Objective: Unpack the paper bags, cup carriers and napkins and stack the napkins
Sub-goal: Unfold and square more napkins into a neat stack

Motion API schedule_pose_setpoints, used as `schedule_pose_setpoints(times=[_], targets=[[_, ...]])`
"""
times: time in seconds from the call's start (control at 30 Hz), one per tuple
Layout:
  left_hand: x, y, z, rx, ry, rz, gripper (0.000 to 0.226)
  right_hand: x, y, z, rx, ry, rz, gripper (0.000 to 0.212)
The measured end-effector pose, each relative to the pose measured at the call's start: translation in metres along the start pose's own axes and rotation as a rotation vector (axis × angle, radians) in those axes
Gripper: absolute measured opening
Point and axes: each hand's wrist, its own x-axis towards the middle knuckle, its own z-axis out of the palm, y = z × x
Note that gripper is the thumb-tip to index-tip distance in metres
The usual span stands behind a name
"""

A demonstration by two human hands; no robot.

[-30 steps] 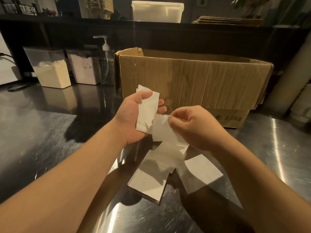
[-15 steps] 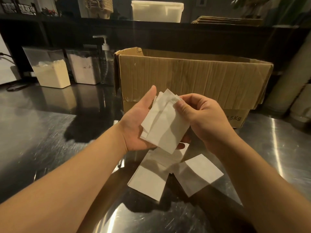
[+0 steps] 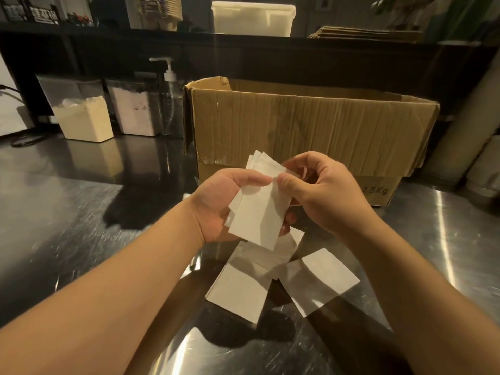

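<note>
While two powder containers [image 3: 84,115] and a pump bottle [image 3: 170,96] stood far left on the steel counter [image 3: 67,212], the left hand [image 3: 219,207] gripped a small napkin stack [image 3: 257,209] at centre. The right hand [image 3: 322,190] pinched its top edge. Loose napkins [image 3: 240,288] lay nearer; cardboard box [image 3: 311,131] behind.

Left hand [image 3: 216,209] and right hand [image 3: 322,190] meet, fingers pinching.
</note>
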Motion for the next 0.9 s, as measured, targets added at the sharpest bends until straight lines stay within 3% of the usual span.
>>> schedule_pose_setpoints(times=[0.17, 0.5, 0.73, 0.9], targets=[[0.002, -0.003, -0.002, -0.011, -0.091, -0.062, 0.073, 0.001, 0.000, 0.000, 0.026, 0.030, -0.007, 0.003], [-0.001, -0.006, 0.003, -0.033, -0.140, -0.078, 0.062, 0.004, 0.000, -0.004, 0.206, 0.111, 0.159, 0.008], [0.000, -0.005, 0.007, 0.011, -0.018, -0.055, 0.065, 0.000, 0.000, 0.006, 0.050, -0.102, 0.125, 0.027], [-0.002, 0.000, 0.005, -0.104, -0.047, -0.127, 0.054, 0.007, 0.002, -0.001, -0.009, 0.032, 0.088, 0.025]])
